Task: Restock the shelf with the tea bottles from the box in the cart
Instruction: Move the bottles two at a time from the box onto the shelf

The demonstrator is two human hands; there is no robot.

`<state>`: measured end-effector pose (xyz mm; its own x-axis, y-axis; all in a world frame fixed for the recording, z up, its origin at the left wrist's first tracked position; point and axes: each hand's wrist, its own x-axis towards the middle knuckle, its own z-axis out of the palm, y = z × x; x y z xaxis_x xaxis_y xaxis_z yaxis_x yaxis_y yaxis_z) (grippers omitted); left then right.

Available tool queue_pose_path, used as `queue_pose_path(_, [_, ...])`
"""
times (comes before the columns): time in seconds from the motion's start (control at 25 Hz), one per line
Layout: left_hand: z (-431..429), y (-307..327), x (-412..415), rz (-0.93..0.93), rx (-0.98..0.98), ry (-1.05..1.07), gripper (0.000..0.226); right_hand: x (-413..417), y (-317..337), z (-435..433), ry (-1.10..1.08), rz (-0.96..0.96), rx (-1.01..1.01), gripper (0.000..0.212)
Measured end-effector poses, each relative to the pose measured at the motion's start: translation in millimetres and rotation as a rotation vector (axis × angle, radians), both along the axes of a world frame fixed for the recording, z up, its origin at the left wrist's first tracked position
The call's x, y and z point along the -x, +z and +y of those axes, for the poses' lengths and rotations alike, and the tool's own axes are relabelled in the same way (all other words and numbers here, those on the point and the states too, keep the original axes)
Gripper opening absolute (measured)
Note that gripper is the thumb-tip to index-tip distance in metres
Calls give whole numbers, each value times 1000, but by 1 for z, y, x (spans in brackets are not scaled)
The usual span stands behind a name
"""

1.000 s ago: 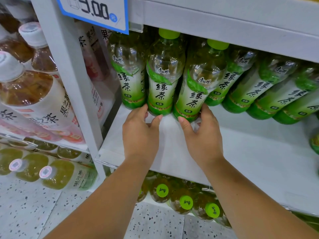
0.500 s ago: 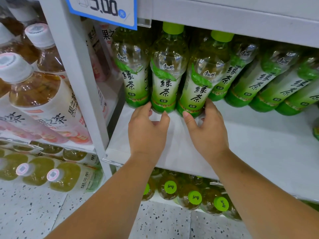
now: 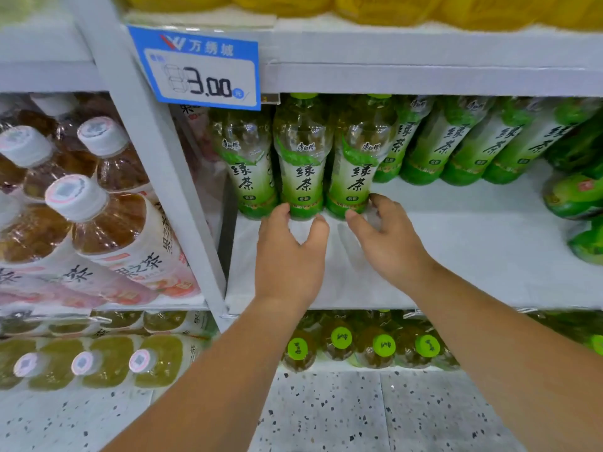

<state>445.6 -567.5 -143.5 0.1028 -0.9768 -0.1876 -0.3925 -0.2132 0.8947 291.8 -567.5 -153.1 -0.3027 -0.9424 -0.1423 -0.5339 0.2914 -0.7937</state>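
Observation:
Three upright green tea bottles stand at the left end of the white shelf (image 3: pixel 456 256): the left one (image 3: pixel 244 171), the middle one (image 3: pixel 303 171) and the right one (image 3: pixel 355 171). My left hand (image 3: pixel 290 256) rests on the shelf with its fingers spread. Its forefinger and thumb touch the foot of the middle bottle on either side. My right hand (image 3: pixel 388 239) has its thumb in front of the right bottle's foot and its fingers curled at that bottle's right side. Neither hand lifts a bottle. The cart and the box are out of view.
More green tea bottles (image 3: pixel 456 148) line the back of the shelf to the right. A blue price tag (image 3: pixel 202 66) hangs above. Beyond the white upright post (image 3: pixel 156 164) on the left stand brown tea bottles (image 3: pixel 107 230). Green-capped bottles (image 3: pixel 359 347) fill the lower shelf above a speckled floor (image 3: pixel 326 419).
Both hands have stayed at the feet of the front bottles while the three bottles have come to stand straighter and closer together. My view has tilted up, showing the price tag fully.

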Motion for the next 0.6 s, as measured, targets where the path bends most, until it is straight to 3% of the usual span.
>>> queue_pose_path(0.16, [17,23,-16,44,-105,-129,64,-3,28,31,-110,-203,-156,54])
queue_pose_path(0.28, [37,43,-29,61,-218,-237,60,-10,50,66,-143,-297,-212,49])
queue_pose_path(0.6, [126,121,-55,60,-351,-382,52,-24,128,185,-181,-360,-337,51])
